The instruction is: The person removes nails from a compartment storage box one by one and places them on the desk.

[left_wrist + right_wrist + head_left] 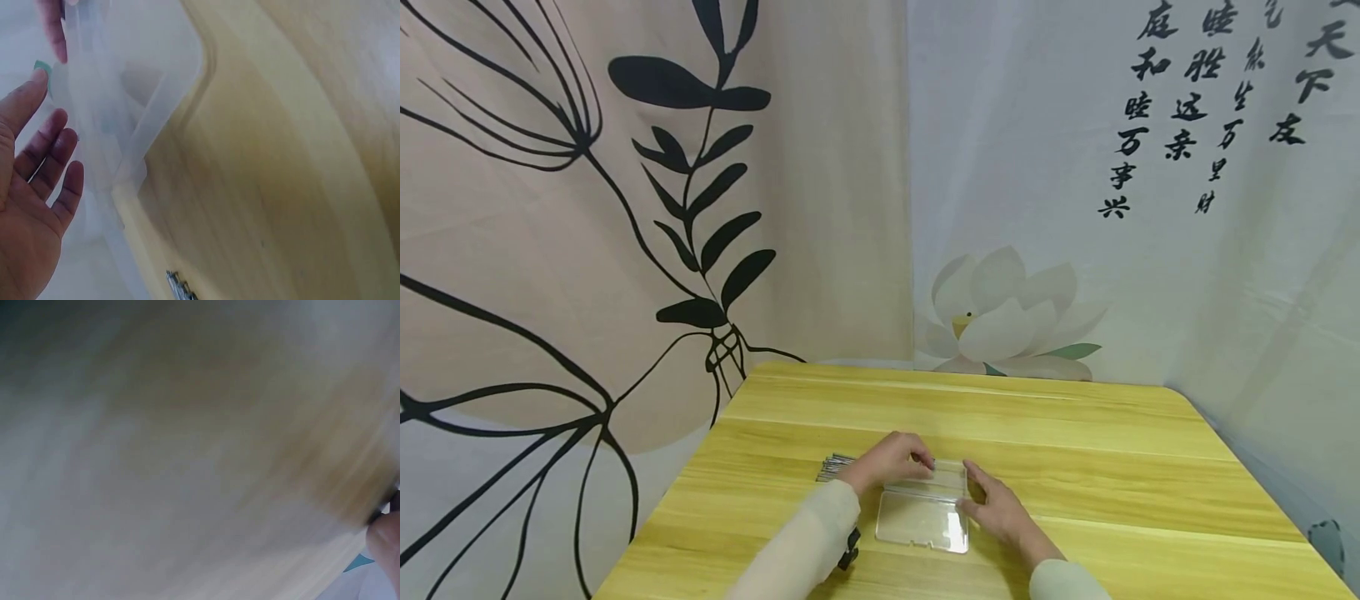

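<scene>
A clear plastic case (922, 518) lies opened out on the table, its two halves joined along a crease. My left hand (891, 462) hovers over the far half; in the left wrist view its loosely bent fingers (56, 150) and thumb are apart, with nothing visible between them. At the case's right edge, my right hand (1000, 507) holds it between thumb and fingers. Left of my left hand lies a bunch of thin metal rods (833, 467), partly hidden by that hand; their ends (180, 286) show in the left wrist view. The right wrist view is mostly blurred.
The wood-grain table (1075, 450) runs back to a printed curtain (842, 208) with plant drawings, a lotus and dark writing. A black strap (848, 550) is around my left wrist.
</scene>
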`<control>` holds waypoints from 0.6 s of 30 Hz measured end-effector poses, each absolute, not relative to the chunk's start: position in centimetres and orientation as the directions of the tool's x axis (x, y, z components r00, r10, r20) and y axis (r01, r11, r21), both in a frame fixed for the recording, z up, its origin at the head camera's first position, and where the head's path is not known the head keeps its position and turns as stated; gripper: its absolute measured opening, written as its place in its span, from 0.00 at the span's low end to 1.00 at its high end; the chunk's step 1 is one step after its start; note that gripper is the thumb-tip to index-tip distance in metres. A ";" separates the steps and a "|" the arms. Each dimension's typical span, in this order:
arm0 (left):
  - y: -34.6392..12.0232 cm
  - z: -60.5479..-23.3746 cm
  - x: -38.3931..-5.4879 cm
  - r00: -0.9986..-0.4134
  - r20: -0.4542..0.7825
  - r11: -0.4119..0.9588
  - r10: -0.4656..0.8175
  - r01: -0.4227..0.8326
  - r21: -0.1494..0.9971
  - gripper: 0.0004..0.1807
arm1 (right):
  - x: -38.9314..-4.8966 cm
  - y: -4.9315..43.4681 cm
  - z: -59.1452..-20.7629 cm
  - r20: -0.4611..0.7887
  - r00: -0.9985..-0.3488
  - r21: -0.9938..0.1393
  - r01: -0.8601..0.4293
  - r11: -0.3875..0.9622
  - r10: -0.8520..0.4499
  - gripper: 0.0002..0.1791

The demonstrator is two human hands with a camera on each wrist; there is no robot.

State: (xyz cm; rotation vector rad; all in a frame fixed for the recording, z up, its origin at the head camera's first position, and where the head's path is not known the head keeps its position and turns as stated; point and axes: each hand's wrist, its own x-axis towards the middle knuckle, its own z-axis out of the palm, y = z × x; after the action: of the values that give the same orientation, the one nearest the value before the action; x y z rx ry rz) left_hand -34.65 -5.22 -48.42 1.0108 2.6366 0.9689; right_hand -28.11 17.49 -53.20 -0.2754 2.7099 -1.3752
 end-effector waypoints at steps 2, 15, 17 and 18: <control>-4.9 -48.7 -34.6 -0.761 0.083 0.569 0.644 0.548 0.613 0.04 | -28.1 17.5 -53.2 0.001 -0.980 -0.806 -0.120 0.580 -0.200 0.40; -3.2 -49.6 -34.8 -0.736 0.064 0.619 0.674 0.610 0.495 0.02 | -28.1 17.5 -53.4 -0.009 -0.981 -0.809 -0.107 0.578 -0.195 0.40; -3.1 -49.7 -34.8 -0.731 0.055 0.629 0.680 0.620 0.468 0.02 | -28.1 17.5 -53.4 -0.009 -0.981 -0.811 -0.106 0.575 -0.193 0.40; -3.1 -49.7 -34.8 -0.732 0.051 0.634 0.680 0.621 0.460 0.02 | -28.1 17.5 -53.4 -0.008 -0.981 -0.812 -0.106 0.574 -0.192 0.40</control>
State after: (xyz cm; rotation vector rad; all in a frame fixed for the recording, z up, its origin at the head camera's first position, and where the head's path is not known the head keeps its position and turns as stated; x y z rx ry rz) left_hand -34.82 -3.06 -49.71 1.0895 2.7234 0.6939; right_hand -28.09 17.46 -53.43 -0.2567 2.7014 -1.3841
